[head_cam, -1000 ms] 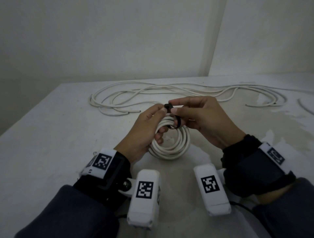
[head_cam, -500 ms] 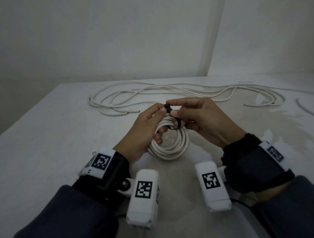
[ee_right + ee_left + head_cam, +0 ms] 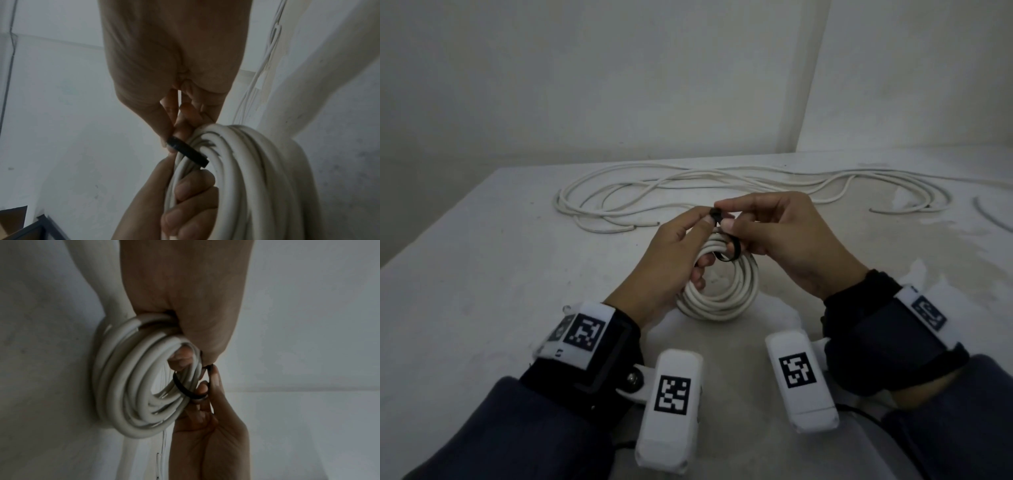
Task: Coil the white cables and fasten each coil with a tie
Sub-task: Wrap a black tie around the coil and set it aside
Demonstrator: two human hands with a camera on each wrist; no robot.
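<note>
Holding steady since a second ago: our left hand (image 3: 671, 260) grips the coil (image 3: 722, 291) over the table (image 3: 482, 274), right hand (image 3: 784, 240) pinches the tie (image 3: 734, 251), looped but not cinched yet.

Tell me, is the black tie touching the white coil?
Touching: in the right wrist view the black tie lies wrapped across the strands of the white coil.

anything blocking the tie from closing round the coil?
Nothing visible. The black tie already loops the coil; the left hand and right hand pinch its ends at the top.
</note>
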